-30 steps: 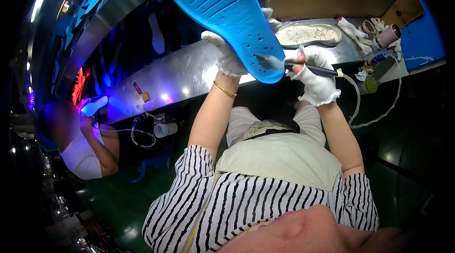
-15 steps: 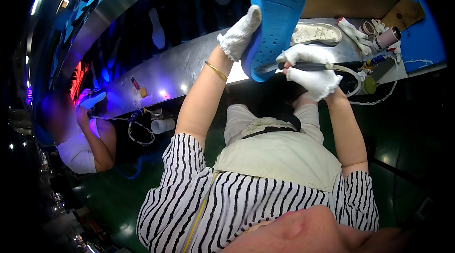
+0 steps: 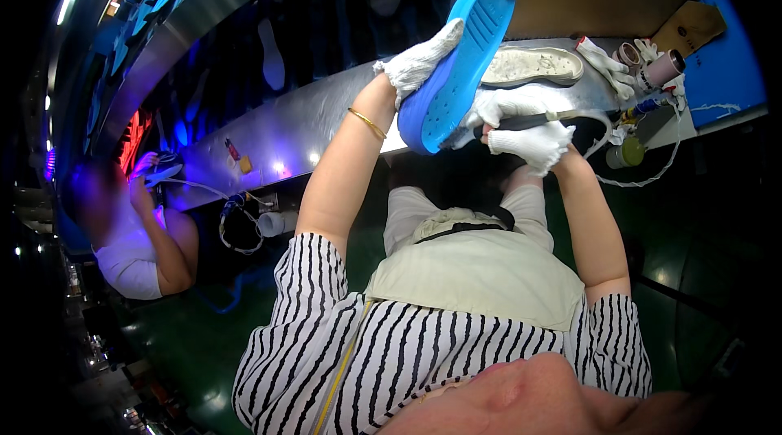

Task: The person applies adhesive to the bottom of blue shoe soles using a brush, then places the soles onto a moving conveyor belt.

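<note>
A blue shoe sole (image 3: pixel 471 56) is raised over the bench edge, tilted, with its grooved and dotted face partly toward me. My left hand (image 3: pixel 421 63), in a white knit glove, is closed on its left side wall. My right hand (image 3: pixel 529 142), gloved in white with fingertips showing, grips a dark-handled brush (image 3: pixel 525 120) joined to a pale tube (image 3: pixel 604 129). The brush head is close to the sole's near end; whether it touches cannot be made out. Just behind the right hand, an off-white sole (image 3: pixel 533 66) lies on the metal bench (image 3: pixel 301 121).
Spare white gloves (image 3: pixel 603 68), a pink cylinder (image 3: pixel 664 67) and a cardboard box (image 3: pixel 692 26) are at the right. A yellow-green jar (image 3: pixel 626 155) hangs by the bench edge. Several soles lie on the dark belt beyond. At far left, a person (image 3: pixel 142 248) handles another sole.
The blue sole has come lower and turned, now leaning right at its far end and showing more of its left side wall. My right hand with the brush has shifted slightly left and down.
</note>
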The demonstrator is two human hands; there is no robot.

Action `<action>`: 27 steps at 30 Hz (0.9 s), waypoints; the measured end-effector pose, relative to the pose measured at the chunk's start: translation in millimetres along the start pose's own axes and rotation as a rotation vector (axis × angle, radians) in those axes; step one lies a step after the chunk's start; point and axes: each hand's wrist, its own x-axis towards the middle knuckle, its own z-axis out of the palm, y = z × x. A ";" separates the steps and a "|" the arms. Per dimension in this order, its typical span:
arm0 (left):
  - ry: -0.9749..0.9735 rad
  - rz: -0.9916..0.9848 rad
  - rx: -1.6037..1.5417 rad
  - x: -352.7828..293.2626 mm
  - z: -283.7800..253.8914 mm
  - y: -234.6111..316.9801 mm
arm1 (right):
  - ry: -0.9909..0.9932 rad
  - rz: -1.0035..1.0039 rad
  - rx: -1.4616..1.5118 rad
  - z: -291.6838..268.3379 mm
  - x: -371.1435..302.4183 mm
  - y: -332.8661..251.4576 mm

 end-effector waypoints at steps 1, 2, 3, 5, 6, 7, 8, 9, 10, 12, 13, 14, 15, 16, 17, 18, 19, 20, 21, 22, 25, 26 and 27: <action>0.006 -0.005 0.006 0.6 1.1 -1.3 | -0.025 0.073 -0.014 -4.4 -1.4 0.2; -0.025 -0.023 0.018 -1.1 1.7 0.5 | -0.005 0.001 0.112 -8.6 -0.2 2.2; -0.026 -0.022 0.018 -1.3 3.0 1.4 | 0.015 -0.072 0.237 -12.9 2.4 4.5; -0.014 -0.015 0.013 -4.4 3.5 2.5 | 0.151 -0.057 0.292 -10.7 6.9 8.6; 0.005 -0.013 0.028 -3.9 1.2 0.6 | 0.118 -0.016 0.215 -11.7 8.0 10.2; 0.014 -0.009 0.045 -1.6 0.1 -0.4 | 0.093 0.025 0.133 -16.0 7.5 9.8; 0.024 -0.004 0.062 -0.4 -0.1 0.0 | 0.052 -0.053 0.028 -20.7 6.2 9.6; 0.041 0.016 0.019 -1.1 0.2 0.8 | 0.010 -0.131 -0.077 -26.1 3.9 10.7; 0.063 0.036 -0.025 -3.9 0.2 0.7 | 0.064 -0.125 -0.038 -27.7 2.9 11.9; 0.112 0.141 -0.129 -9.1 0.0 -1.4 | 0.137 -0.080 0.184 -34.3 -2.4 2.6; 0.168 0.290 -0.138 -13.7 4.8 -0.9 | 0.155 -0.035 0.369 -35.7 -3.3 -3.9; 0.164 0.427 -0.217 -23.0 14.5 2.5 | 0.221 -0.068 0.457 -37.3 -4.0 1.1; 0.159 0.563 -0.296 -28.9 19.5 5.3 | 0.257 -0.169 0.388 -43.3 -6.3 9.3; 0.082 0.573 -0.509 -33.3 12.1 6.2 | 0.288 -0.157 0.348 -41.6 -7.5 5.4; -0.068 0.519 -0.719 -28.8 -7.3 -5.5 | 0.315 -0.148 0.309 -38.8 -8.7 1.4; -0.202 0.436 -0.925 -23.6 -27.7 -18.3 | 0.303 -0.169 0.335 -35.7 -8.3 5.7; -0.202 0.320 -0.889 -22.1 -27.5 -28.1 | 0.310 -0.181 0.354 -33.5 -10.2 14.5; -0.201 0.209 -0.846 -25.6 -24.3 -34.9 | 0.358 -0.151 0.320 -29.8 -13.3 15.9; -0.199 0.099 -0.802 -29.1 -21.6 -42.9 | 0.374 -0.126 0.295 -26.2 -16.3 16.2; -0.265 0.100 -0.930 -33.0 -16.5 -55.8 | 0.382 -0.141 0.288 -20.3 -16.3 18.9; -0.293 0.157 -1.031 -30.2 3.5 -78.6 | 0.482 -0.168 0.297 -11.6 -10.3 26.3; -0.272 0.196 -1.021 -29.6 10.2 -83.4 | 0.522 -0.196 0.296 -9.8 -5.4 29.1; -0.272 0.206 -1.004 -29.4 19.6 -86.4 | 0.561 -0.224 0.295 -9.1 -0.7 29.9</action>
